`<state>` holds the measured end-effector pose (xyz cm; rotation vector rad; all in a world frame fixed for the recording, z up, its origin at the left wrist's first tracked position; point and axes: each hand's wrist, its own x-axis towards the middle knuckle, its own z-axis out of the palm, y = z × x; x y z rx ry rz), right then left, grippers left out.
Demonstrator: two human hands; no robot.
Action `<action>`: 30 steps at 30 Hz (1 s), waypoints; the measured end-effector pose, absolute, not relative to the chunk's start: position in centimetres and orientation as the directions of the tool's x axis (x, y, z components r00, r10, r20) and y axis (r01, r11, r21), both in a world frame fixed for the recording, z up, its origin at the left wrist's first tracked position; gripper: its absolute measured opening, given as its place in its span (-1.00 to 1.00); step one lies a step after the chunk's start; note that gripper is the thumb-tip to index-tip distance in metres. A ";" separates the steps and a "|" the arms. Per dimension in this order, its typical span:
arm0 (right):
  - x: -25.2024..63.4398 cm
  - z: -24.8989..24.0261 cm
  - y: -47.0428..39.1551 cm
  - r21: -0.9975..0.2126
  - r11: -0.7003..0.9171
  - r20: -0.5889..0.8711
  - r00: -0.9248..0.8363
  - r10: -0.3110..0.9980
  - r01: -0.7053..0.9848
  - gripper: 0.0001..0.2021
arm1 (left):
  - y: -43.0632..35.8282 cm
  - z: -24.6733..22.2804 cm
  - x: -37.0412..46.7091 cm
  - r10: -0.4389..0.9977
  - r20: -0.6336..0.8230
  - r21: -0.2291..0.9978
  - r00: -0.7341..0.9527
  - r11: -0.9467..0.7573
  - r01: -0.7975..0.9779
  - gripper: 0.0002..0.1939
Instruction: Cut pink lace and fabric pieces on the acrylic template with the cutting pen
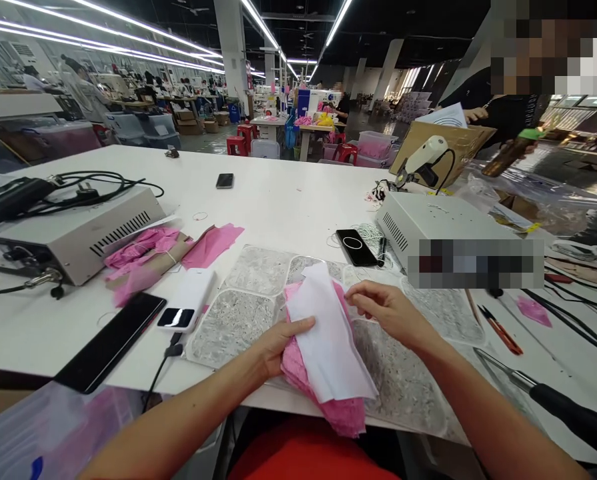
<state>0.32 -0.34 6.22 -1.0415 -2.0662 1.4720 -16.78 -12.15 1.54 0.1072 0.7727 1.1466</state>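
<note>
A bundle of pink fabric (298, 370) with a white sheet (328, 340) on top is held above the near edge of the table. My left hand (283, 343) grips its left side, the thumb lying over the white sheet and the other fingers hidden beneath. Just right of the bundle's upper part is my right hand (378, 307), its fingers curled with thumb and index close together. Whatever may be between those fingertips is too small to make out. Below both hands lies a grey marbled mat (243, 317) with rounded panels.
Left on the white table (273, 207) are a grey machine box (83, 247), pink fabric with cardboard (153, 257), a power bank (188, 300) and a black phone (113, 340). To the right are another phone (357, 247), a second box (443, 220), orange-handled snips (501, 330) and a black-handled tool (568, 413). A person stands back right.
</note>
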 end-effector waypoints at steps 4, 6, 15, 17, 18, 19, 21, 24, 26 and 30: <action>0.4 6.5 -0.6 -0.931 0.062 -0.203 -0.648 0.734 0.361 -0.60 | -12.2 1.6 -16.7 0.848 -0.515 0.477 0.124 0.404 -0.781 -0.69; 0.2 6.7 -1.6 -0.930 0.070 -0.204 -0.663 0.720 0.362 -0.55 | -12.1 1.7 -16.6 0.853 -0.510 0.487 0.113 0.395 -0.779 -0.66; -1.0 7.1 -4.3 -0.776 0.420 -0.058 -0.717 0.695 0.470 -0.78 | -12.5 2.0 -16.4 0.889 -0.443 0.533 0.113 0.363 -0.765 -0.55; -0.7 7.1 -3.5 -0.851 0.283 -0.138 -0.708 0.692 0.442 -0.74 | -12.6 2.1 -16.5 0.901 -0.408 0.523 0.145 0.361 -0.772 -0.53; -0.4 7.2 -2.9 -0.879 0.203 -0.180 -0.696 0.695 0.430 -0.72 | -12.7 2.1 -16.6 0.908 -0.388 0.520 0.161 0.360 -0.775 -0.51; 0.0 7.4 -2.3 -0.898 0.134 -0.217 -0.685 0.696 0.420 -0.71 | -12.7 2.1 -16.7 0.910 -0.376 0.520 0.172 0.361 -0.774 -0.51; 0.7 8.0 -0.8 -0.914 0.076 -0.236 -0.674 0.700 0.399 -0.70 | -12.7 1.9 -17.1 0.903 -0.395 0.527 0.168 0.373 -0.763 -0.54; 1.2 9.6 0.9 -0.860 0.308 -0.079 -0.703 0.706 0.406 -0.80 | -12.7 1.5 -17.5 0.869 -0.468 0.533 0.160 0.422 -0.733 -0.63; 0.6 10.6 1.1 -0.673 0.631 0.115 -0.788 0.604 0.386 -0.83 | -12.6 1.2 -17.7 0.858 -0.485 0.535 0.173 0.447 -0.716 -0.66; -2.6 11.4 -1.1 -0.218 0.976 0.168 -0.986 0.023 -0.014 -0.78 | -12.5 1.4 -17.6 0.853 -0.486 0.526 0.192 0.461 -0.715 -0.71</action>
